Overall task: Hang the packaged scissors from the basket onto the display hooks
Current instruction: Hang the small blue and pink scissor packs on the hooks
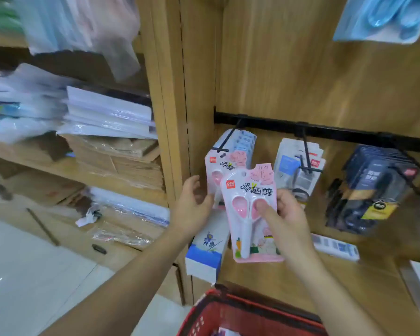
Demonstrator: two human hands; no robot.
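A red basket sits low at the bottom, in front of the wooden shelf. Only its rim and a bit of its inside show, and what lies in it is too blurry to tell.

The right hand holds a pink pack of scissors. The thumb presses on the front of the pack, right over one pink handle, and the other fingers are curled behind it. The pack stands up, tipped a little to the left, in the air above the basket.

Just behind it a second pink pack hangs on a black hook. The hook sticks out from a black rail on the wooden wall.

The left hand is loose and half open and holds nothing. Its thumb is just beside the bottom of the hanging pack. I cannot tell if it touches.

Grey packs and dark packs hang on other hooks to the right. A white and blue box stands under the left hand.
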